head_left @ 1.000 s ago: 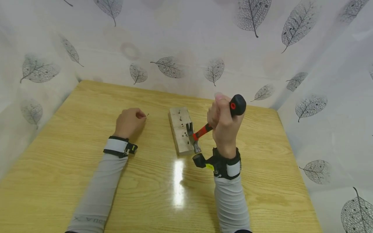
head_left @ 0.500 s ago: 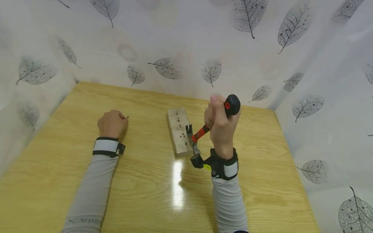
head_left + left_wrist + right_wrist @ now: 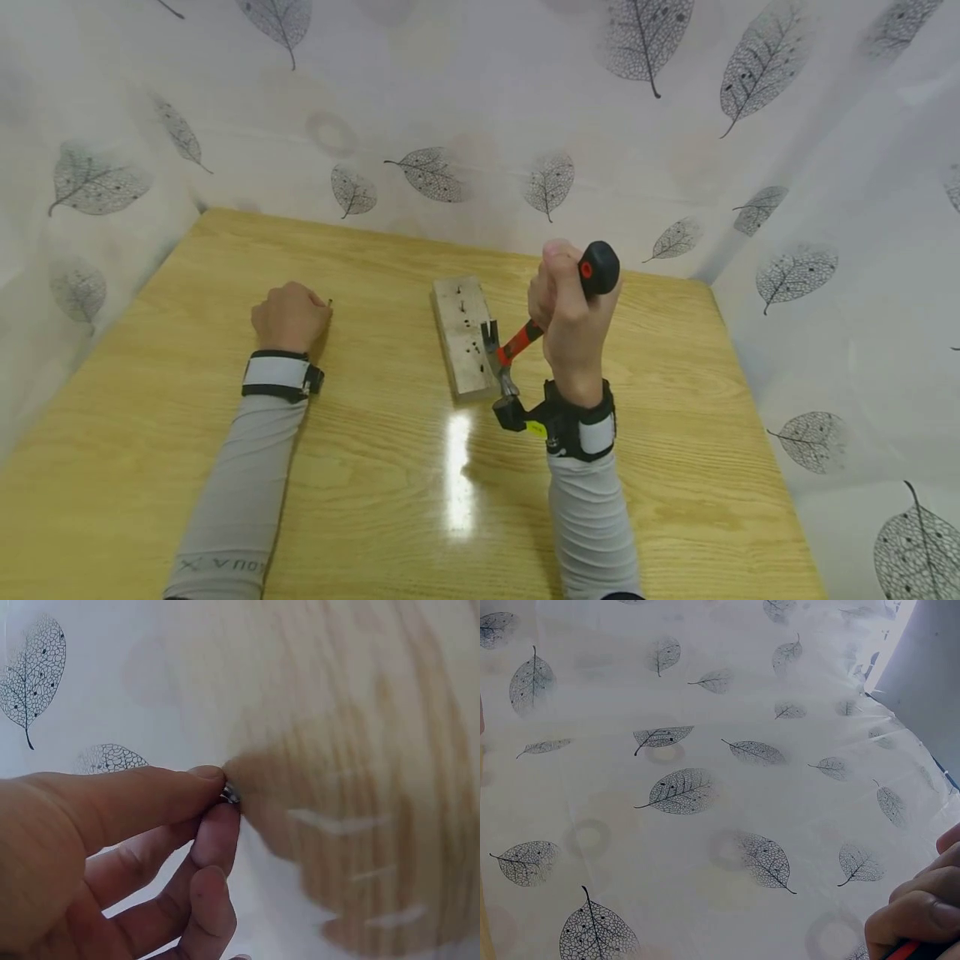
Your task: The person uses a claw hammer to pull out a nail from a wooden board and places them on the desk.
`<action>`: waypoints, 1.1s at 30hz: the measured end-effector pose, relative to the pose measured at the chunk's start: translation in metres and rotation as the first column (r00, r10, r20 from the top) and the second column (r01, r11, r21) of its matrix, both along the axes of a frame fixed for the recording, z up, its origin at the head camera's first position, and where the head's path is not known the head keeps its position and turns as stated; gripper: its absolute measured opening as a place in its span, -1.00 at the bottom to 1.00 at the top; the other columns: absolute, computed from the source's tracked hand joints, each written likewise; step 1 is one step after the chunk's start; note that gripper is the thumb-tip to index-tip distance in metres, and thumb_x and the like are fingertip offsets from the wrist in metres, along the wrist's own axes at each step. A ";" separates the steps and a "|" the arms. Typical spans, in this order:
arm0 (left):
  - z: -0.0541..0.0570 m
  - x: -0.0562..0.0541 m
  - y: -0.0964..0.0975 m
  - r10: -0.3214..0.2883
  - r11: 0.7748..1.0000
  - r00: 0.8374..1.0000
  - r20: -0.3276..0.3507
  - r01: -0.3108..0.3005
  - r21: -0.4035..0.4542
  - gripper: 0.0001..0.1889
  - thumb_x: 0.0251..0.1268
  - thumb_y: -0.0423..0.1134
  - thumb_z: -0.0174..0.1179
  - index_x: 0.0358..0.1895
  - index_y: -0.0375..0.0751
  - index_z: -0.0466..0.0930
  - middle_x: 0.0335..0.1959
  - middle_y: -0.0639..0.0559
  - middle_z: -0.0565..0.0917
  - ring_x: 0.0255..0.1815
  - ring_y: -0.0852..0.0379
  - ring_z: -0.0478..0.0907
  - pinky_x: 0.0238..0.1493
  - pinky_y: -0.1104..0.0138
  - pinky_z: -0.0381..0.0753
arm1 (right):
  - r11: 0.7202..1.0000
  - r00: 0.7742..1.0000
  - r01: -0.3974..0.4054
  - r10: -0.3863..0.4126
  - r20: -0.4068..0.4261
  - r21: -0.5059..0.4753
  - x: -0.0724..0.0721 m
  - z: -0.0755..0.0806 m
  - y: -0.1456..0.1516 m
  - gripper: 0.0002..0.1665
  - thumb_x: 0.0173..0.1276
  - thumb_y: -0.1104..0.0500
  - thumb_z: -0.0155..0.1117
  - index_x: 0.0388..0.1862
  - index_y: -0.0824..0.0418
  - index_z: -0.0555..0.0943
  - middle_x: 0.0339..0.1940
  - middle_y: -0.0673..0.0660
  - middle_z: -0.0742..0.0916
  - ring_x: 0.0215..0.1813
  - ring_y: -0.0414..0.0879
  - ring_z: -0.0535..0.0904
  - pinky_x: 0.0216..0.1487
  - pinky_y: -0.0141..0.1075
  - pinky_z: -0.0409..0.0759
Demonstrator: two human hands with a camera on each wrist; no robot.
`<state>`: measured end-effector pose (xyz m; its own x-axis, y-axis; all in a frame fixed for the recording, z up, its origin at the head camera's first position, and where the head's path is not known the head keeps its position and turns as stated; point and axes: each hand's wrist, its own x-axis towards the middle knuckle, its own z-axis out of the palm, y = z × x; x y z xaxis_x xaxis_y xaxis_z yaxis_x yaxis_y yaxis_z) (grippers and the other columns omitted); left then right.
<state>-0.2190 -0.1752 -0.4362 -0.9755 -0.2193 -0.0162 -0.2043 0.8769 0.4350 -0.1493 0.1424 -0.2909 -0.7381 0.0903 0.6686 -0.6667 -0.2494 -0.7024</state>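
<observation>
My left hand (image 3: 288, 321) rests low over the left part of the table, well apart from the wooden block (image 3: 452, 333). Thumb and forefinger pinch a small nail (image 3: 231, 794), only a shiny bit of which shows in the left wrist view. To the right of the block, my right hand (image 3: 573, 321) grips the handle of a claw hammer (image 3: 517, 342), with the black butt end up. The hammer's head lies at the block's right edge. Two nails stick up from the block's far end, and several dark holes or nail heads dot the rest.
All of this is on a light wood-grain table (image 3: 375, 467) with a bright glare streak in front of the block. A pale curtain (image 3: 480, 108) printed with leaves closes in the back and both sides. Each wrist wears a strapped camera.
My left hand has moved left, away from the block, with the nail pinched in it, and has hardly moved over the last half second. My right hand holds the hammer in about the same place.
</observation>
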 end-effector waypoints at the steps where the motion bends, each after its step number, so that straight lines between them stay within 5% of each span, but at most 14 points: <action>1: 0.001 0.000 0.001 0.000 1.000 1.000 -0.001 0.000 -0.006 -0.73 0.34 -0.13 0.23 -0.42 -0.21 0.79 -0.46 -0.13 0.74 -0.30 -0.20 0.65 -0.04 -0.20 0.50 | 1.000 1.000 0.001 -0.001 -0.001 0.000 0.000 0.000 0.000 -0.44 0.44 0.27 0.02 -0.77 0.22 0.12 -0.88 -0.06 0.19 -0.88 -0.22 -0.01 -0.88 -0.37 -0.08; 5: 0.007 -0.001 0.012 -0.031 1.000 0.999 -0.042 0.031 0.001 -0.63 0.44 -0.05 0.18 -0.05 -0.32 0.75 -0.09 -0.31 0.75 -0.06 -0.35 0.63 0.05 -0.25 0.41 | 1.000 1.000 0.014 -0.014 -0.008 -0.001 -0.001 0.000 0.001 -0.45 0.43 0.27 0.03 -0.78 0.22 0.12 -0.88 -0.06 0.19 -0.89 -0.22 0.00 -0.88 -0.38 -0.08; 9: 0.007 -0.005 0.033 -0.194 0.978 0.975 -0.107 0.201 0.062 -0.56 0.50 -0.06 0.12 0.21 -0.32 0.62 0.20 -0.36 0.60 0.20 -0.43 0.47 0.16 -0.30 0.38 | 1.000 0.999 0.030 -0.030 -0.021 -0.010 -0.002 0.000 -0.001 -0.44 0.43 0.27 0.04 -0.78 0.23 0.12 -0.88 -0.06 0.19 -0.89 -0.23 0.00 -0.88 -0.39 -0.08; 11: 0.005 -0.007 0.046 -0.318 0.938 0.941 -0.116 0.330 0.106 -0.55 0.52 -0.08 0.09 0.28 -0.29 0.57 0.30 -0.33 0.53 0.32 -0.41 0.37 0.28 -0.29 0.35 | 0.999 0.999 0.035 -0.035 -0.026 -0.014 -0.003 -0.001 -0.002 -0.44 0.42 0.26 0.05 -0.78 0.24 0.12 -0.88 -0.06 0.19 -0.89 -0.23 0.00 -0.88 -0.39 -0.07; 14: -0.001 -0.007 0.068 -0.496 0.845 0.861 -0.116 0.509 0.165 -0.52 0.56 -0.10 0.07 0.40 -0.24 0.47 0.42 -0.25 0.47 0.46 -0.31 0.31 0.46 -0.16 0.29 | 0.999 0.999 0.042 -0.043 -0.034 -0.015 -0.004 -0.002 -0.004 -0.44 0.42 0.25 0.06 -0.78 0.25 0.11 -0.88 -0.06 0.19 -0.89 -0.23 0.00 -0.88 -0.39 -0.07; 17: -0.005 -0.005 0.086 -0.609 0.757 0.784 -0.118 0.619 0.208 -0.48 0.58 -0.12 0.06 0.49 -0.19 0.35 0.52 -0.20 0.36 0.54 -0.22 0.25 0.57 -0.07 0.16 | 0.999 0.998 0.045 -0.046 -0.050 -0.014 -0.006 -0.003 -0.004 -0.44 0.41 0.24 0.07 -0.78 0.25 0.12 -0.88 -0.06 0.18 -0.88 -0.24 0.00 -0.87 -0.40 -0.07; 19: -0.007 -0.002 0.093 -0.642 0.729 0.759 -0.103 0.647 0.222 -0.47 0.58 -0.11 0.05 0.52 -0.12 0.31 0.57 -0.12 0.28 0.57 -0.16 0.22 0.58 -0.04 0.13 | 0.999 0.997 0.034 -0.036 -0.068 -0.017 -0.008 -0.005 -0.004 -0.45 0.41 0.25 0.06 -0.78 0.25 0.13 -0.88 -0.05 0.18 -0.88 -0.25 0.00 -0.86 -0.40 -0.06; 24: -0.008 0.002 0.098 -0.679 0.712 0.733 -0.043 0.672 0.205 -0.46 0.57 -0.12 0.05 0.54 -0.03 0.28 0.64 0.02 0.11 0.60 -0.14 0.16 0.59 -0.03 0.12 | 0.999 0.991 -0.013 0.008 -0.131 -0.041 -0.016 -0.013 -0.008 -0.50 0.39 0.28 0.05 -0.74 0.29 0.16 -0.86 -0.04 0.18 -0.86 -0.27 0.01 -0.85 -0.43 -0.04; 29: -0.009 0.001 0.096 -0.707 0.686 0.704 -0.067 0.705 0.177 -0.48 0.57 -0.16 0.08 0.52 -0.09 0.32 0.63 -0.04 0.11 0.52 -0.16 0.30 0.53 0.01 0.27 | 0.998 0.987 -0.043 0.036 -0.155 -0.042 -0.029 -0.023 -0.015 -0.50 0.38 0.28 0.06 -0.75 0.28 0.16 -0.87 -0.04 0.19 -0.86 -0.28 0.04 -0.85 -0.43 -0.01; 33: -0.008 0.002 0.095 -0.705 0.688 0.707 -0.061 0.702 0.184 -0.49 0.58 -0.15 0.07 0.51 -0.08 0.33 0.63 -0.02 0.10 0.46 -0.15 0.39 0.48 0.06 0.36 | 1.000 0.992 -0.029 0.027 -0.122 -0.007 -0.037 -0.027 -0.018 -0.43 0.38 0.23 0.08 -0.81 0.21 0.14 -0.89 -0.06 0.20 -0.87 -0.26 0.03 -0.85 -0.41 -0.03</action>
